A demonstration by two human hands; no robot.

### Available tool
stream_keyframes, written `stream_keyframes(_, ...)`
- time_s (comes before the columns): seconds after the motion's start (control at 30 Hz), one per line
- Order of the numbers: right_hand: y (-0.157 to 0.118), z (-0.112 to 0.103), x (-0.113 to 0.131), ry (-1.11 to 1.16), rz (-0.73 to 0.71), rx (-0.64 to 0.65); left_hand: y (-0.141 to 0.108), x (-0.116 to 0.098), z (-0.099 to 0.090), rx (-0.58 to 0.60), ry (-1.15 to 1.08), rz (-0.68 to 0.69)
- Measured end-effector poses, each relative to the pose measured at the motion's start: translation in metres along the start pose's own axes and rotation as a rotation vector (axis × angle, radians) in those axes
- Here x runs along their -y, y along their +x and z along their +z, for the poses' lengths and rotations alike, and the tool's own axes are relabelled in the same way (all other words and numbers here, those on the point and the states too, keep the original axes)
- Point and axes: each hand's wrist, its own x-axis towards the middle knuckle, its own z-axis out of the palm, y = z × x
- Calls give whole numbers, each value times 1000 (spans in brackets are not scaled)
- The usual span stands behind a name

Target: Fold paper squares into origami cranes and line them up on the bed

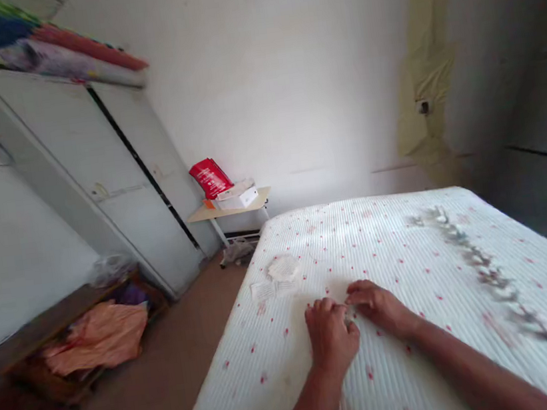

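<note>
Both hands meet low over a white ribbed mattress (285, 371) dotted with small red marks. My left hand (331, 333) has its fingers curled, with the thumb close to them. Just to its right, my right hand (380, 306) bends its fingers inward so that the fingertips nearly touch the left hand. A small pale bit shows near the left thumb, too blurred to name. Beyond my left hand lie a round whitish piece (284, 268) and paper slips (263, 292) with faint lines. A row of small blurred grey-brown objects (483, 265) runs along the mattress's right side.
A small table (199, 213) at the mattress's far left corner carries a red bag (210, 178) and a white box (238, 198). Left of it stands a tall grey cabinet (69, 144) with rolled fabric (77, 56) on top. Orange cloth (97, 339) sits on a low wooden shelf.
</note>
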Motion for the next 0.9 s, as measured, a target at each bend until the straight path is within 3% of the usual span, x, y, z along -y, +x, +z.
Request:
stream_keyframes(0.4,1,-5,13,-74,-73,17,2,16,4,-51,-85,113)
stream_keyframes(0.9,0,-5,18,-241,-87,59,2,15,4,-57,-95,95)
